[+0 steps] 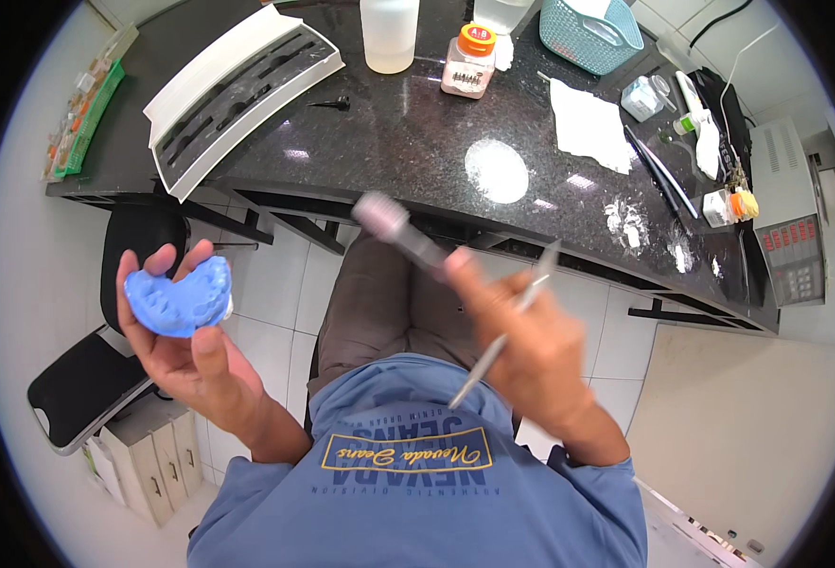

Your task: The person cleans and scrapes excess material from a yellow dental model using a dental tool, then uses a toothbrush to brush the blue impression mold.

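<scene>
My left hand [211,381] is closed round a blue dental impression [179,301], held up at the left beyond the table's front edge. The moulded arch with its tooth marks faces up, and a bit of white shows at its right side. My right hand [538,350], smeared by motion, is over my lap. Between its thumb and fingers it grips a see-through tube [387,220] with pinkish contents; blur hides its exact kind. A slim metal spatula [479,371] also lies in that hand, crossing it between the fingers. The two hands are well apart.
On the dark table stand a long white case [247,123], a whitish bottle [388,38], an orange-capped jar [468,66] and a blue basket [591,38]. White powder [498,170], a white cloth [589,125] and pens [661,175] lie to the right. A black chair [84,388] is at left.
</scene>
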{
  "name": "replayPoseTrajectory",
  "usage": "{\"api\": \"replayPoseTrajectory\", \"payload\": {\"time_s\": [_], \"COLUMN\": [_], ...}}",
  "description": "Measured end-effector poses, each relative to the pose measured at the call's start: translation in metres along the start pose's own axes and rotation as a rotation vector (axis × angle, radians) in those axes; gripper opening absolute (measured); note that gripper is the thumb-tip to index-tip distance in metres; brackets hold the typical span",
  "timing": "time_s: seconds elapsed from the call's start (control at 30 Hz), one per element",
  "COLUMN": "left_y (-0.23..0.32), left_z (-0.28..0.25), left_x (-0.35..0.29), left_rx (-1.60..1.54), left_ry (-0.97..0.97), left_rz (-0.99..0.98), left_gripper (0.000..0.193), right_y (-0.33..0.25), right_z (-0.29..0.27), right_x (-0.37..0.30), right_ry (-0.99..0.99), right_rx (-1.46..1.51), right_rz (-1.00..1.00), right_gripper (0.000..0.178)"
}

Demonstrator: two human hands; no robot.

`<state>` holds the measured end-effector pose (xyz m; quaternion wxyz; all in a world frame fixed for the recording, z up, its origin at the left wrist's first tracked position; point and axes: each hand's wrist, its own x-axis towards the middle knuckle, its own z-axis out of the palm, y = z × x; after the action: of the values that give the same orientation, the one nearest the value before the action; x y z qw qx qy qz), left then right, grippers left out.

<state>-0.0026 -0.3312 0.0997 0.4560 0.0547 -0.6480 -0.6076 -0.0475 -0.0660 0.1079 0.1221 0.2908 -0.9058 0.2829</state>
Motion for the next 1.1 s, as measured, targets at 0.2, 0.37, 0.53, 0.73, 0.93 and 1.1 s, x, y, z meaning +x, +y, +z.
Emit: {"api": "replayPoseTrajectory", "payload": {"time_s": [0.2, 0.37, 0.53, 0.73, 0.93, 1.1], "left_y": [0.001, -0.002, 0.000, -0.004, -0.002, -0.005], "left_z": [-0.010, -0.002, -0.005, 0.002, 0.002, 0.011], "left_x": [0.001, 0.003, 0.003, -0.001, -0.001, -0.002], "left_rx": [0.040, 0.040, 0.045, 0.032, 0.075, 0.045], "left_ry": [0.012, 0.009, 0.001, 0.004, 0.009, -0.020], "left_rz": [0.026, -0.014, 0.027, -0.017, -0.027, -0.070], "left_gripper": [0.080, 0.083, 0.083, 0.083, 0.084, 0.088], "right_y": [0.035, 0.008, 0.043, -0.008, 0.044, 0.014], "right_z": [-0.027, -0.001, -0.011, 0.015, -0.006, 0.013], "right_x": [0.018, 0.022, 0.050, 0.042, 0.072, 0.063], "right_ry": [0.054, 0.057, 0.114, -0.084, 0.045, -0.123], "right_rx": [-0.340, 0.021, -0.243, 0.084, -0.303, 0.137], "right_rz": [0.298, 0.039, 0.254, -0.100, 0.141, -0.134], "right_gripper": [0.048, 0.052, 0.042, 0.053, 0.055, 0.055]}}
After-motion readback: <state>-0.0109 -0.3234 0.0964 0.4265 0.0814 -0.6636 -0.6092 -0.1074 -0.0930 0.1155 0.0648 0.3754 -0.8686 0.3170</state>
